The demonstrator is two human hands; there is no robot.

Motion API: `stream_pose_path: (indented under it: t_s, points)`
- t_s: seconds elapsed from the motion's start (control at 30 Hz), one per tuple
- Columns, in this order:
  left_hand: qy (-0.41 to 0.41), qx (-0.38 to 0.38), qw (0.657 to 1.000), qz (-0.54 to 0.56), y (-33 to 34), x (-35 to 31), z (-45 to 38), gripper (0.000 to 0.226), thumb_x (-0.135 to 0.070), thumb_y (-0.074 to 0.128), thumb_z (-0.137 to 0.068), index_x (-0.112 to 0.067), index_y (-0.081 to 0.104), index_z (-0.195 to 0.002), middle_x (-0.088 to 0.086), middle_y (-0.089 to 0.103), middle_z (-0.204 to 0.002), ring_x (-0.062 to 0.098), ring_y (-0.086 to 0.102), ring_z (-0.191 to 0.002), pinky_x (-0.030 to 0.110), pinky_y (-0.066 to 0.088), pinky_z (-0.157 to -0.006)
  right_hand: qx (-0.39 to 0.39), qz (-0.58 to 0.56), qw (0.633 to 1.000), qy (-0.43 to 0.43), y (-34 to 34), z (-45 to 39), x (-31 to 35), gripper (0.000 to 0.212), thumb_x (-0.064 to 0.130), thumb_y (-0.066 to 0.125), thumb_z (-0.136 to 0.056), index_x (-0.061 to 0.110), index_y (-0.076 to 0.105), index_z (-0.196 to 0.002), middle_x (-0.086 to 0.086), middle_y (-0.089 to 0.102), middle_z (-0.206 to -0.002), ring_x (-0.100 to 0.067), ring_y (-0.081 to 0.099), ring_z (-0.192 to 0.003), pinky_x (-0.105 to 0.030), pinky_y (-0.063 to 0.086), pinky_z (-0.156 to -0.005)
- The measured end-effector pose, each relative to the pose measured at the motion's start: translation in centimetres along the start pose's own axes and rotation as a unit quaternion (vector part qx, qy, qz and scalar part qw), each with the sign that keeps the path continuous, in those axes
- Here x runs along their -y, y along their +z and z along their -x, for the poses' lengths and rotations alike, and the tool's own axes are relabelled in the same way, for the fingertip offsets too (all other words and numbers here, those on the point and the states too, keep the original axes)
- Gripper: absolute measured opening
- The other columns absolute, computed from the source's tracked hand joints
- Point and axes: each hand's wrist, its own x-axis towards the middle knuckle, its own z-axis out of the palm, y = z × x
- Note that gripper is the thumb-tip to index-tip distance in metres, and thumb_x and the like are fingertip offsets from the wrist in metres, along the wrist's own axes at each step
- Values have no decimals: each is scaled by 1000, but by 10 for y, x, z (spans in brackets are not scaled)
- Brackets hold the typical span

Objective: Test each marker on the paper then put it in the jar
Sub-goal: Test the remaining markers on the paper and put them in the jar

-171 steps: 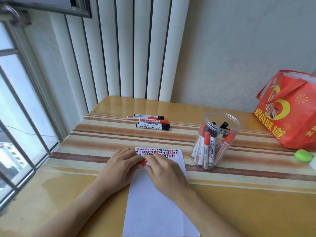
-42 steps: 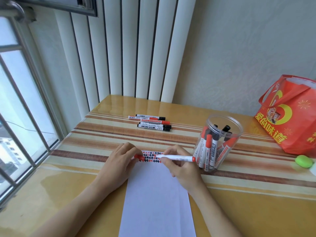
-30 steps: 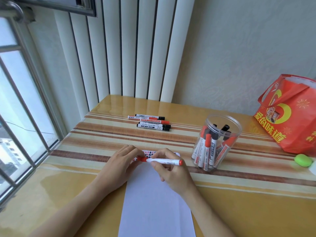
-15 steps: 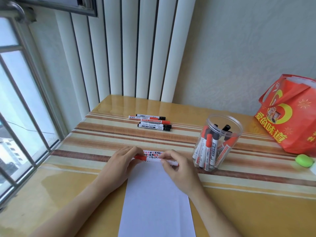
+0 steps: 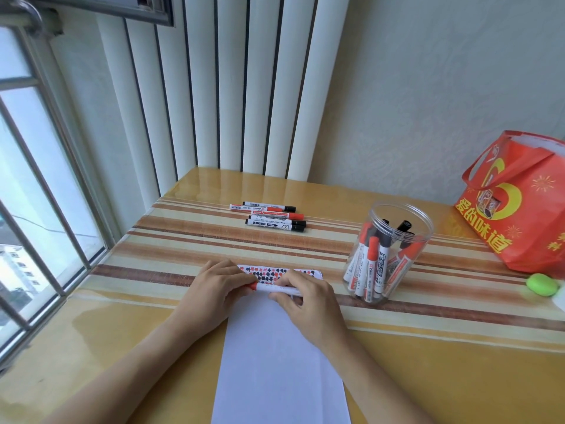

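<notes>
A white sheet of paper (image 5: pixel 275 347) lies on the table in front of me, its far edge covered in red and black marks. Over that edge both hands hold one white marker (image 5: pixel 273 288) lying level. My left hand (image 5: pixel 218 286) pinches its red cap end and my right hand (image 5: pixel 305 296) grips the barrel. The clear plastic jar (image 5: pixel 389 255) stands upright just right of the paper, with several red and black markers inside. Several more markers (image 5: pixel 272 216) lie side by side further back on the table.
A red gift bag (image 5: pixel 519 203) stands at the far right, with a small green object (image 5: pixel 541 284) in front of it. A barred window runs along the left edge of the table (image 5: pixel 443 362). White vertical slats and a wall close off the back.
The uncapped marker in my right hand, earlier apart from the red cap in my left, has come leftward to the cap; both hands now meet on one marker.
</notes>
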Motion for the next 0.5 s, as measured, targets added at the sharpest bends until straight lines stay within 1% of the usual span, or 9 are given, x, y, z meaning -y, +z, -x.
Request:
stream_pose_path:
  t_s: [0.07, 0.1, 0.13, 0.2, 0.23, 0.3, 0.37, 0.43, 0.5]
  points:
    - [4, -2, 1000, 1, 0, 0, 0, 24, -36, 56, -95, -24, 76, -100, -19, 70, -87, 8, 56, -85, 24, 36, -79, 3, -4, 1000, 1, 0, 0, -1, 17, 34, 74, -90, 21, 63, -86, 20, 51, -73, 4, 44, -59, -8, 29, -60]
    - [5, -4, 1000, 3, -1, 0, 0, 24, -36, 56, -95, -24, 76, -100, -19, 70, -87, 8, 56, -85, 24, 36, -79, 3, -6, 1000, -2, 0, 0, 0, 19, 35, 73, -91, 21, 63, -86, 20, 53, -73, 1, 44, -60, -9, 29, -60]
    - [6, -6, 1000, 4, -1, 0, 0, 25, -36, 56, -96, -23, 76, -100, -19, 70, -87, 8, 56, -85, 25, 37, -79, 1, -8, 1000, -6, 1, 0, 0, 21, 38, 71, -92, 20, 62, -86, 17, 56, -72, -2, 45, -61, -12, 30, -59]
    - [10, -9, 1000, 5, -1, 0, 0, 25, -36, 56, -95, -23, 77, -100, -18, 70, -87, 8, 57, -86, 26, 38, -80, -4, -8, 1000, -14, 2, 1, 0, 27, 43, 67, -95, 18, 62, -84, 11, 61, -70, -8, 48, -62, -23, 34, -59]
    - [10, -9, 1000, 5, -1, 0, 0, 25, -36, 56, -95, -22, 77, -100, -18, 70, -88, 9, 58, -86, 27, 39, -80, -6, -6, 1000, -19, 3, 1, -1, 30, 45, 65, -96, 17, 62, -84, 10, 60, -69, -9, 48, -62, -27, 35, -59]
    - [12, -2, 1000, 7, -1, 0, 0, 25, -35, 56, -95, -22, 77, -101, -17, 71, -88, 10, 59, -86, 28, 40, -80, -5, -2, 1000, -25, 5, 1, -2, 35, 46, 62, -99, 16, 60, -81, 12, 50, -64, -10, 42, -60, -30, 33, -57]
    - [13, 6, 1000, 8, -2, 0, 0, 25, -35, 56, -96, -23, 77, -102, -18, 71, -88, 10, 59, -85, 24, 37, -80, 2, 11, 1000, -26, 6, 1, -4, 41, 48, 58, -101, 15, 57, -78, 10, 45, -62, -11, 40, -59, -35, 35, -56]
    - [15, 11, 1000, 7, -3, -1, 1, 24, -34, 55, -96, -24, 76, -101, -18, 70, -88, 10, 60, -85, 21, 34, -80, 13, 18, 1000, -21, 6, 2, -4, 44, 51, 55, -102, 15, 56, -77, 5, 49, -61, -14, 42, -58, -40, 39, -56]
    - [12, 11, 1000, 10, -3, -2, 1, 22, -34, 54, -97, -25, 74, -102, -18, 68, -89, 11, 60, -86, 22, 34, -80, 27, 21, 999, -17, 4, 1, -5, 43, 53, 52, -103, 18, 56, -79, 4, 52, -63, -15, 46, -61, -41, 41, -58]
